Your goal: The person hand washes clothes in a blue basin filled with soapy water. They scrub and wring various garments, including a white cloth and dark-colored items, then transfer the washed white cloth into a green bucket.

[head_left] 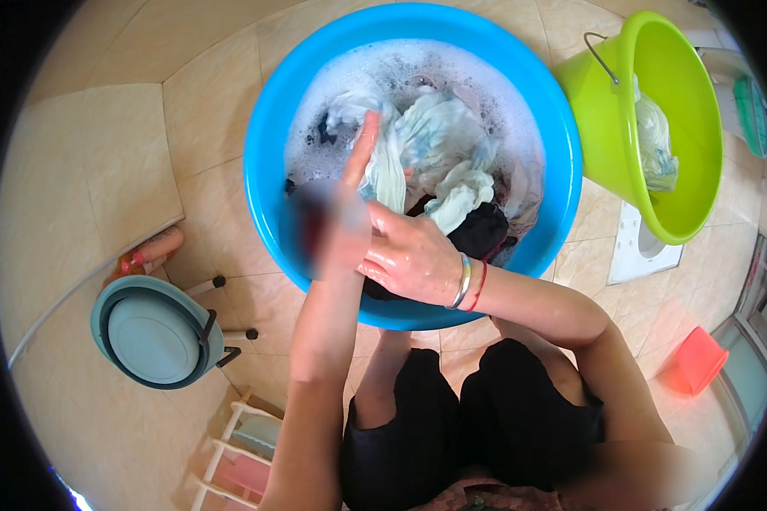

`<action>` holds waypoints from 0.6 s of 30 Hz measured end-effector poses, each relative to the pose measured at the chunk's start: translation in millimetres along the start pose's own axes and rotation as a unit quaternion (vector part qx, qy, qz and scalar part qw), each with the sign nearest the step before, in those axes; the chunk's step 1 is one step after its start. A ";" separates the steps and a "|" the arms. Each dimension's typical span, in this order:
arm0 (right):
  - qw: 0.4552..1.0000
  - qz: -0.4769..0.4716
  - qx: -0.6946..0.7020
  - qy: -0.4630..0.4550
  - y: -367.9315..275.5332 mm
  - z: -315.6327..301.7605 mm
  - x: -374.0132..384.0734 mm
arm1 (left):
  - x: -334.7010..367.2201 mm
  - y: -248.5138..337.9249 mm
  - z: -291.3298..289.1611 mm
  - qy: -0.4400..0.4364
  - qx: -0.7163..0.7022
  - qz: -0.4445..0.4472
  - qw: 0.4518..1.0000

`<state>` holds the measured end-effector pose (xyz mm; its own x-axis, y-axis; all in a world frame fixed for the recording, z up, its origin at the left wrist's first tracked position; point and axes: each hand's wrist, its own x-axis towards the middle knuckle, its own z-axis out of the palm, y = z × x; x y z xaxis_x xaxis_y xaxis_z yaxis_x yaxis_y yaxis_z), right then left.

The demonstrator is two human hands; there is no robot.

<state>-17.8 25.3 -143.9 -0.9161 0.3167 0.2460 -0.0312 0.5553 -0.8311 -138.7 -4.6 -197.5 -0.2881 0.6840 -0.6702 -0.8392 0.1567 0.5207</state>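
Note:
A big blue basin [562,162] of foamy water holds soaking clothes. My left hand [347,217] is over its near left part, one finger stretched out beside a wet white and pale-blue garment [439,132]. A blurred patch covers much of this hand, with something dark red in it. My right hand [418,260], wet, wearing a bangle and a red string, is bent in against the left hand. Its fingers are curled, and what they hold is hidden. Dark cloth [479,230] lies in the water beyond the right hand.
A lime-green bucket [596,128] with a whitish wet cloth [654,140] inside stands right of the basin. Beyond it a white floor fixture [635,255] shows. A red container [699,361] is lower right. Left are a grey-blue folding basin [153,341], bottles [158,247] and a white rack [222,456].

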 end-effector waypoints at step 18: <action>0.994 -0.018 -0.072 0.084 52.0 15.0 -6.0 | 3.0 -61.1 -22.7 -0.152 -0.302 0.002 0.941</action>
<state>-19.9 40.7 -196.1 -0.8355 0.4113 0.3645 0.0051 0.6690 -0.7433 -98.8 -28.4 -243.3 -0.2240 0.8703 -0.4387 -0.9738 -0.2175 0.0657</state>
